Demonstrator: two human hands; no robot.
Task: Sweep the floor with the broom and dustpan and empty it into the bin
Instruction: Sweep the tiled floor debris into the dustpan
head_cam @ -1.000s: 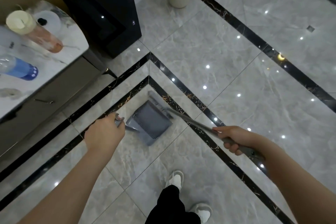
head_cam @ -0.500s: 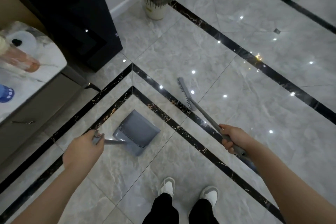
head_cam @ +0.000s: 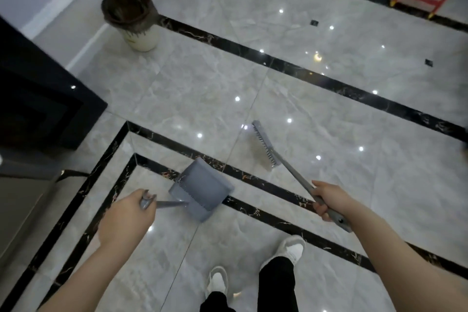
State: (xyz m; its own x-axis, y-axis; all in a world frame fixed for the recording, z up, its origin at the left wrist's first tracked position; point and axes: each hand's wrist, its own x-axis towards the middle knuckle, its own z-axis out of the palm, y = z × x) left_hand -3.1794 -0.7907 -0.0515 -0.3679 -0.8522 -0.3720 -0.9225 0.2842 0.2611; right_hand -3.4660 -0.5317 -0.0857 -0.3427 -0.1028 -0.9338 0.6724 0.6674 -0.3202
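Outstretched, left hand (head_cam: 126,219) fisted round dustpan (head_cam: 201,189) handle, right hand (head_cam: 329,199) clenching broom (head_cam: 268,145).

The left hand (head_cam: 126,218) grips the grey dustpan (head_cam: 201,189) by its handle; the right hand (head_cam: 329,200) grips the broom (head_cam: 266,145). The bin (head_cam: 134,20) stands well apart.

Grey dustpan (head_cam: 202,187) and grey broom (head_cam: 266,145) over grey marbled floor (head_cam: 192,88) with black gold-veined stripes
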